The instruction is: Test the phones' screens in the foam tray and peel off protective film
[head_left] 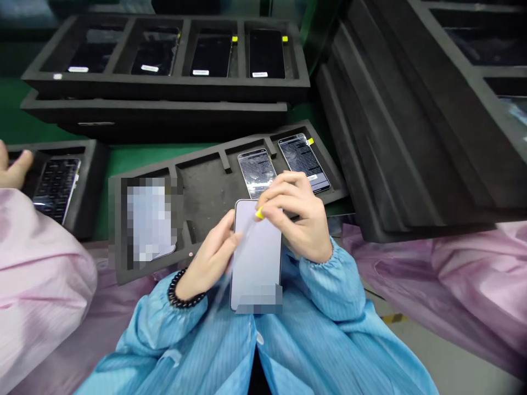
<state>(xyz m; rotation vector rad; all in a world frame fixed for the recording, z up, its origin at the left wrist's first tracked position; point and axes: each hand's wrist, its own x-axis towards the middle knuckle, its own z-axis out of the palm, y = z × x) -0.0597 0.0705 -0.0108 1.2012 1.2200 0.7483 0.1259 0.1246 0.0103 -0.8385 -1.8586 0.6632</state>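
A smartphone with a pale, lit screen is held upright in front of my body. My left hand grips its left edge, thumb at the front; a black bead bracelet circles that wrist. My right hand pinches a yellow pull tab near the top of the screen. A clear film seems to run from the tab down to the left across the phone, faint and blurred. Just behind my hands lies a dark foam tray with a phone and another phone showing text. A pixelated phone sits at its left end.
Stacked foam trays with several dark phones stand at the back. More foam trays lean in a tall stack at right. Co-workers in pink sleeves sit on both sides; a co-worker's hand is over a left tray. The tabletop is green.
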